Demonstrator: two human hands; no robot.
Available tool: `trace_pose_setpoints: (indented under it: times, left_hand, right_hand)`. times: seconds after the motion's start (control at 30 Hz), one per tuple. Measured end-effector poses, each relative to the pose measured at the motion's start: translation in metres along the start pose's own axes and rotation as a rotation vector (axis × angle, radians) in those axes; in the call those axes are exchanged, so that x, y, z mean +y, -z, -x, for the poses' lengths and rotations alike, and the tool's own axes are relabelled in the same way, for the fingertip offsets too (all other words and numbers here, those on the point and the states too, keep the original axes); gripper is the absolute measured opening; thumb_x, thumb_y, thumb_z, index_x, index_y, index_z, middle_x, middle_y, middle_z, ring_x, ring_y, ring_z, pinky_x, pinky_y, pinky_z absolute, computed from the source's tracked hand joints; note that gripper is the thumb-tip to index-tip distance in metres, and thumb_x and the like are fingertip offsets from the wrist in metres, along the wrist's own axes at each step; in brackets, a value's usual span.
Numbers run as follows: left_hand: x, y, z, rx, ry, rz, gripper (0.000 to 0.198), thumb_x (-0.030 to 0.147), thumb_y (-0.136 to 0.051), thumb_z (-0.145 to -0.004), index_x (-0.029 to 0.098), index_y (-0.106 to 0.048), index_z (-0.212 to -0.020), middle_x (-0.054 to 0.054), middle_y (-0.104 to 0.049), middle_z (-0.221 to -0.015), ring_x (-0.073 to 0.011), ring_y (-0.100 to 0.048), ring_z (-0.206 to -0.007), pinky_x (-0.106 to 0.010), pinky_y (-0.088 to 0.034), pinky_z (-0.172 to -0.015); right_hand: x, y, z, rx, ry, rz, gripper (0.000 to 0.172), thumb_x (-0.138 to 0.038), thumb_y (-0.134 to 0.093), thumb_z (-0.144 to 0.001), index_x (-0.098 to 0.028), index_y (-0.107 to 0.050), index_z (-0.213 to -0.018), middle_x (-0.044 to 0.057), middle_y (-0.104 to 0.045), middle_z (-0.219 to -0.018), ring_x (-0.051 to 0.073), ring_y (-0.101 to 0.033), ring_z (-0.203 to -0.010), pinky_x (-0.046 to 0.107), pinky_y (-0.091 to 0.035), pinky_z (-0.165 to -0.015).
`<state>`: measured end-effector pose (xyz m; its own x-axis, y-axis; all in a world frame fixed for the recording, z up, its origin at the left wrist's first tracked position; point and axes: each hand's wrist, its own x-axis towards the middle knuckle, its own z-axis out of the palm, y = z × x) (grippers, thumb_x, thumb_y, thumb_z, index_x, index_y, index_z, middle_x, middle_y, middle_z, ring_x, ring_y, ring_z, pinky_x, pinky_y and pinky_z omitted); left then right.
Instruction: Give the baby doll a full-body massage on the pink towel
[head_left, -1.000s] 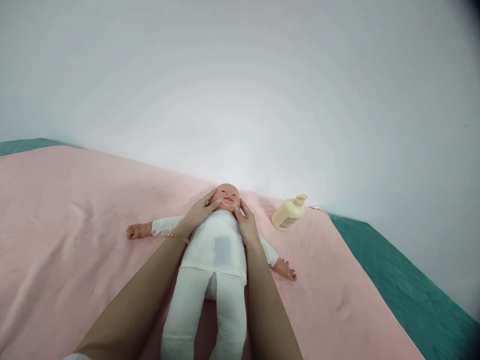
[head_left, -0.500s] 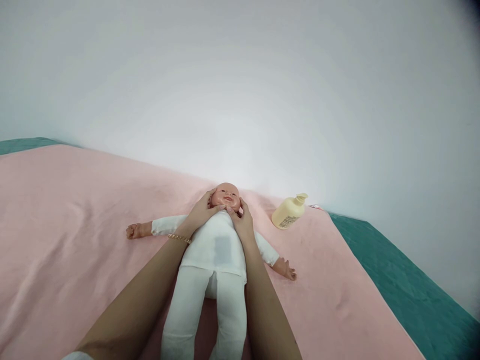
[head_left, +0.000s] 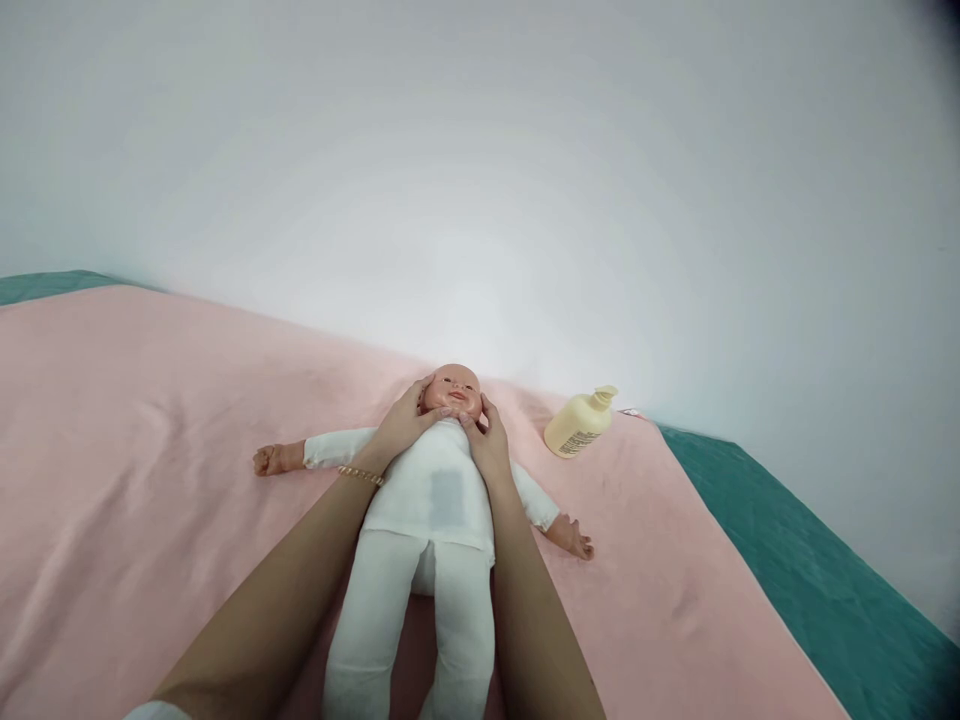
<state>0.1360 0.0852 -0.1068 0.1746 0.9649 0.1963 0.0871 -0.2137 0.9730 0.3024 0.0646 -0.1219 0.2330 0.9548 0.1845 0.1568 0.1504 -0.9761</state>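
Note:
A baby doll (head_left: pixel 420 500) in white cloth clothing lies on its back, arms spread wide and legs toward me. My left hand (head_left: pixel 406 420) cups one side of the doll's head (head_left: pixel 453 388), its thumb along the jaw. On the other side my right hand (head_left: pixel 489 440) holds the cheek and jaw, thumb at the chin. The fingertips behind the head are partly hidden. A gold-coloured bracelet (head_left: pixel 361 475) circles my left wrist.
A pale yellow pump bottle (head_left: pixel 576 427) stands to the right of the doll. Underneath lies a pink blanket (head_left: pixel 150 420), spread over a green surface (head_left: pixel 787 520) that shows at both sides. A pale wall (head_left: pixel 480 180) rises directly behind.
My right thumb has slid slightly outward along the doll's chin, widening the gap between the thumbs. Both hands keep their place around the head.

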Motion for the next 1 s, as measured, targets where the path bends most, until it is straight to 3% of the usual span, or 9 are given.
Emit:
trace_pose_setpoints:
  times: [0.23, 0.43, 0.8, 0.87, 1.0]
  left_hand:
    - [0.015, 0.008, 0.005, -0.027, -0.041, -0.107, 0.058, 0.041, -0.057, -0.086, 0.018, -0.047, -0.138, -0.011, -0.050, -0.144, -0.0269, -0.049, -0.131, -0.041, -0.038, -0.109]
    - [0.009, 0.010, 0.002, -0.045, -0.051, -0.108, 0.061, 0.041, -0.052, -0.088, 0.016, -0.042, -0.143, -0.011, -0.045, -0.149, -0.0254, -0.042, -0.137, -0.039, -0.033, -0.113]
    - [0.016, 0.005, 0.005, -0.075, -0.083, -0.162, 0.063, 0.055, -0.046, -0.091, 0.020, -0.043, -0.143, -0.009, -0.045, -0.149, -0.0272, -0.041, -0.137, -0.039, -0.031, -0.114]
    - [0.014, 0.004, 0.005, -0.018, -0.049, -0.198, 0.068, 0.057, -0.045, -0.091, 0.017, -0.039, -0.144, -0.013, -0.039, -0.152, -0.0289, -0.036, -0.140, -0.041, -0.029, -0.115]
    - [0.015, 0.008, 0.010, 0.234, -0.083, -0.255, 0.071, 0.057, -0.045, -0.091, 0.012, -0.036, -0.144, -0.020, -0.035, -0.151, -0.0301, -0.032, -0.141, -0.043, -0.028, -0.114]
  right_hand:
    - [0.003, 0.011, -0.008, -0.052, -0.025, -0.055, 0.070, -0.046, -0.071, -0.077, -0.015, -0.053, -0.137, 0.011, -0.057, -0.136, 0.028, -0.054, -0.127, 0.040, -0.046, -0.106]
    - [0.006, 0.011, -0.006, -0.115, -0.067, -0.246, 0.074, -0.046, -0.069, -0.079, -0.013, -0.047, -0.141, 0.011, -0.056, -0.137, 0.025, -0.058, -0.122, 0.042, -0.046, -0.106]
    - [-0.007, 0.009, 0.000, -0.086, 0.007, -0.050, 0.069, -0.057, -0.058, -0.084, -0.015, -0.051, -0.139, 0.010, -0.049, -0.144, 0.024, -0.048, -0.132, 0.038, -0.041, -0.110]
    - [-0.010, 0.010, 0.004, -0.092, -0.005, -0.041, 0.070, -0.056, -0.056, -0.085, -0.014, -0.049, -0.140, 0.011, -0.046, -0.147, 0.025, -0.048, -0.133, 0.039, -0.041, -0.109]
    - [-0.020, 0.019, 0.017, 0.002, -0.023, -0.040, 0.061, -0.049, -0.060, -0.085, -0.015, -0.052, -0.136, 0.012, -0.046, -0.147, 0.026, -0.046, -0.134, 0.039, -0.041, -0.109]
